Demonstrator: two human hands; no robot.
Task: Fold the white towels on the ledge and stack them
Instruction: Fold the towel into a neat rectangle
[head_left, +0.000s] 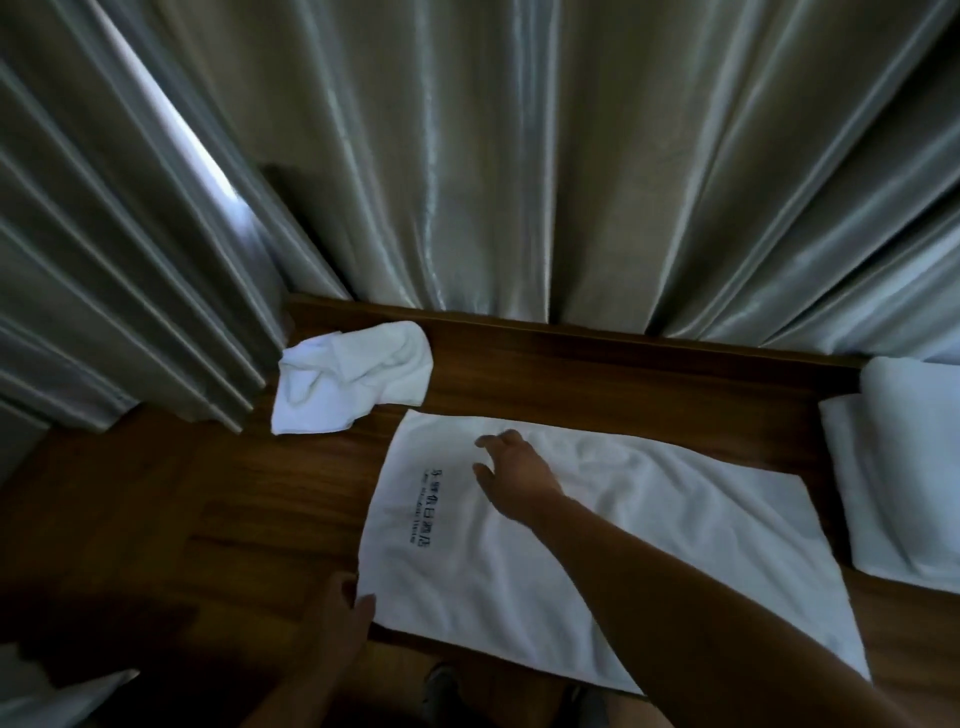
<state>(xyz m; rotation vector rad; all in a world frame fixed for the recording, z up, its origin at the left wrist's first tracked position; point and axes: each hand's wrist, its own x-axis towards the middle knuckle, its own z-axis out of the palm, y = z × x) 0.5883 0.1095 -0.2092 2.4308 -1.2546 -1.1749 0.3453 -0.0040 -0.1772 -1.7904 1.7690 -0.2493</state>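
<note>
a: where's the towel being worked on?
b: the spread towel lies flat on the wooden ledge, printed lettering up. the right hand reaches across it, fingers loose and apart, holding nothing. i'd guess it's smoothing the cloth for a fold.
a: and the left hand?
b: it's at the near left corner, touching it. i can't tell whether it pinches the cloth. it's probably steadying that corner.
a: what's around it?
b: a crumpled towel waits at the far left and folded towels sit at the right. grey curtains hang behind the ledge.
</note>
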